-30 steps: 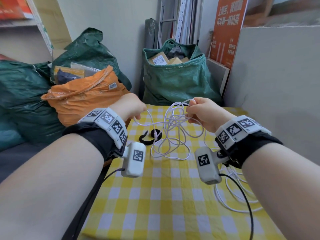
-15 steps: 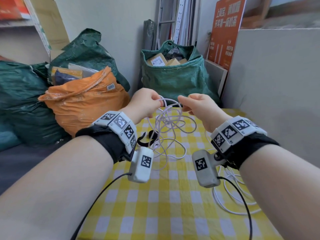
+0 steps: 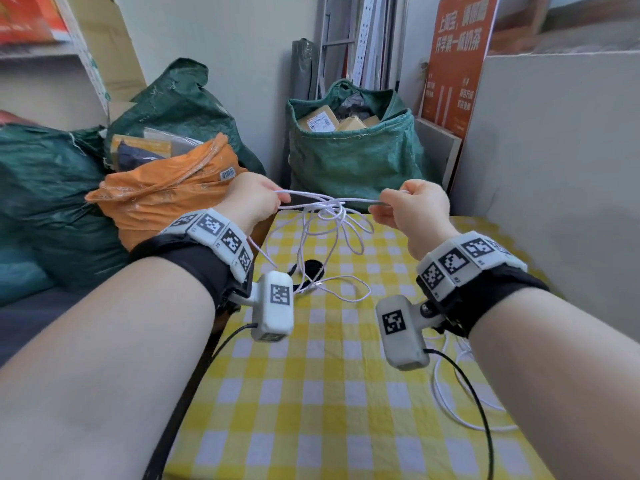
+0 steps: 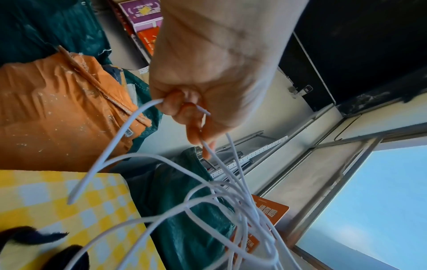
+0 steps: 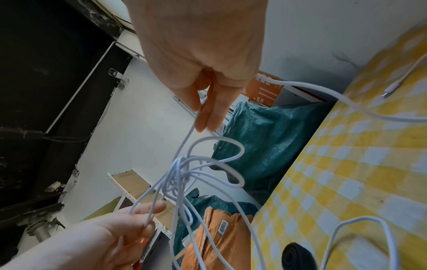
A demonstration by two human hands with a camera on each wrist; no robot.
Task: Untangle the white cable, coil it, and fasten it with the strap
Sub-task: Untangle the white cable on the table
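Note:
The white cable [image 3: 329, 204] stretches taut between both raised hands above the far edge of the table, with a knotted tangle [image 5: 180, 171] at its middle and loops hanging down onto the cloth. My left hand [image 3: 254, 199] pinches strands of the cable [image 4: 217, 182] on the left. My right hand [image 3: 412, 206] pinches a strand on the right between thumb and fingers [image 5: 208, 113]. More cable [image 3: 450, 386] lies on the table near my right forearm. The black strap [image 3: 311, 268] lies curled on the cloth under the hanging loops.
A yellow-and-white checked cloth [image 3: 329, 393] covers the table. An orange sack [image 3: 162, 192] and green sacks [image 3: 349, 157] stand beyond the left and far edges. A grey wall panel [image 3: 554, 168] borders the right side. An orange sign [image 3: 457, 60] leans behind.
Both hands have risen and pulled apart, left going left and right going right. The cable between them has drawn taut and the tangle has tightened into a knot at the middle.

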